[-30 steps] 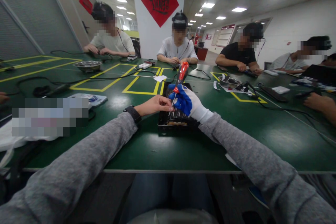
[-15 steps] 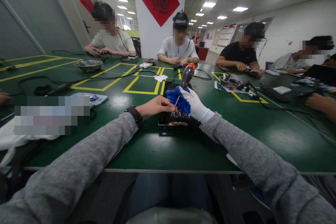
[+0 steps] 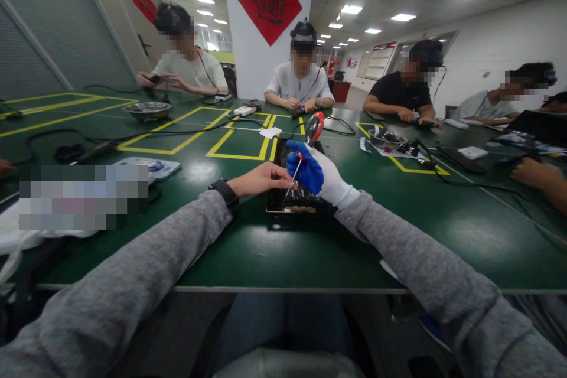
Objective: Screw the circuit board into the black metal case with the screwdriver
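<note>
My right hand (image 3: 322, 176), in a white glove with blue-coated fingers, is closed around a screwdriver (image 3: 315, 127) with a red and black handle. The screwdriver leans, its thin metal shaft slanting down to the near left onto a flat black device (image 3: 275, 202). A gold-coloured strip shows along the device's near edge. Bare, with a black band at the wrist, my left hand (image 3: 261, 179) reaches in from the left. Its thumb and fingertips are pinched together beside the shaft, over the device; what sits between them is too small to make out.
A metal bowl (image 3: 147, 110) stands at the back left, another bowl (image 3: 387, 139) with small parts at the right. A white paper scrap (image 3: 270, 132) lies beyond the device. Plastic bags (image 3: 166, 166) lie at left. Black cables cross the green table (image 3: 221, 248). Several people sit around it.
The gloved fingers have shifted their hold, and the screwdriver's handle has turned and sits slightly lower. My left hand stays nearly still. The person at the far left has raised their hands.
</note>
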`<state>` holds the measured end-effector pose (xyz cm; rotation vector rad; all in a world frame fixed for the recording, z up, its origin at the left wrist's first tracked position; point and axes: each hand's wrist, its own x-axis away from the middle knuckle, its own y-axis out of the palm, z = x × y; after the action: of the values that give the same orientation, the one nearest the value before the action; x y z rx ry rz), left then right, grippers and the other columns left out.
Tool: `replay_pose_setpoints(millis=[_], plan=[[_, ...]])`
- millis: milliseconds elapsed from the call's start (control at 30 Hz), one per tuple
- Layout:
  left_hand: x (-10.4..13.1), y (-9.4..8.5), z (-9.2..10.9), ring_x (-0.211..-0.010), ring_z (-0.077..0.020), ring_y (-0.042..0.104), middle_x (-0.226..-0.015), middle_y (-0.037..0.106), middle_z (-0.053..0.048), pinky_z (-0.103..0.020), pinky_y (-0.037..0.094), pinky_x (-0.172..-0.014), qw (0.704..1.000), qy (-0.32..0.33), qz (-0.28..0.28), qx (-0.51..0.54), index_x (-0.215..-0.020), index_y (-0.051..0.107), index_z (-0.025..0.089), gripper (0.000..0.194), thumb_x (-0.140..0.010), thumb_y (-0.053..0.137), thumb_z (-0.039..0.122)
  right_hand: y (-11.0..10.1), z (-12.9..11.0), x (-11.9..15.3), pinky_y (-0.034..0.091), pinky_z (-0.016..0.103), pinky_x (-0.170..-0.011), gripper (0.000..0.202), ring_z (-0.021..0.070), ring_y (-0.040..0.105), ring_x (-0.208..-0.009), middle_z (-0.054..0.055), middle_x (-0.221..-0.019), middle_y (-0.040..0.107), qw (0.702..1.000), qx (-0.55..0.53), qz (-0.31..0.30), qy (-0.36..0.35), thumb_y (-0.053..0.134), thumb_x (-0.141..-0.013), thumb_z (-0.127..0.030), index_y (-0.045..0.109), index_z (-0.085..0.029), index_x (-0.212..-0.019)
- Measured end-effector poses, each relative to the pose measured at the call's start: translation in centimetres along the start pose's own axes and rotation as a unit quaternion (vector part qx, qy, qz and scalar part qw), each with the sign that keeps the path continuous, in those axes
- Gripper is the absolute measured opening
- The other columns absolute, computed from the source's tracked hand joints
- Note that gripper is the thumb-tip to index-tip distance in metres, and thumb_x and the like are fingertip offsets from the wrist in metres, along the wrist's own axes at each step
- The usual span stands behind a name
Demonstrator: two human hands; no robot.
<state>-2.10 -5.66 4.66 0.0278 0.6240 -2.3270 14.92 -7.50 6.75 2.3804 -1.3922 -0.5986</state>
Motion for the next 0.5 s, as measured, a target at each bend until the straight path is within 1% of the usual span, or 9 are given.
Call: replay_pose_setpoints(millis=[133,233,333,500], plan=[[-0.04,0.06,0.00,-0.073,-0.0117,0.060,-0.084,0.069,-0.008,-0.022,0.045,-0.071,1.000,-0.012,0.009,0.005,-0.080,0.069,0.010,0.028,-0.071,0.066,0.036,-0.03,0.15,-0.01,0.051,0.024,-0.059,0.023,0.0093,0.057,-0.060,-0.001,-0.071,0.060,0.997,0.052,0.042,-0.030,0.054,-0.081,-0.035,0.058,-0.018,-0.096],[0.00,0.09,0.03,-0.072,-0.0115,0.059,-0.082,0.069,-0.008,-0.022,0.045,-0.070,1.000,-0.015,0.015,0.001,-0.079,0.069,0.010,0.027,-0.070,0.067,0.036,0.00,0.43,0.00,0.051,0.024,-0.058,0.026,0.0091,0.057,-0.058,-0.001,-0.071,0.061,0.994,0.073,0.064,-0.054,0.060,-0.076,-0.038,0.056,-0.018,-0.092],[0.01,0.07,0.11,-0.074,-0.0122,0.059,-0.083,0.068,-0.008,-0.022,0.045,-0.070,1.000,-0.011,0.010,0.003,-0.081,0.069,0.009,0.029,-0.071,0.066,0.036,0.06,0.61,-0.04,0.051,0.023,-0.058,0.029,0.0089,0.058,-0.059,0.000,-0.072,0.062,0.989,0.097,0.086,-0.064,0.063,-0.073,-0.041,0.055,-0.018,-0.089],[0.00,0.11,0.51,-0.075,-0.0117,0.058,-0.086,0.068,-0.008,-0.023,0.043,-0.072,1.000,0.009,-0.004,-0.002,-0.087,0.069,0.010,0.030,-0.076,0.061,0.037,-0.09,0.52,-0.07,0.046,0.018,-0.047,0.036,0.0069,0.054,-0.051,-0.001,-0.068,0.062,0.973,0.165,0.140,-0.080,0.062,-0.071,-0.049,0.055,-0.018,-0.088]])
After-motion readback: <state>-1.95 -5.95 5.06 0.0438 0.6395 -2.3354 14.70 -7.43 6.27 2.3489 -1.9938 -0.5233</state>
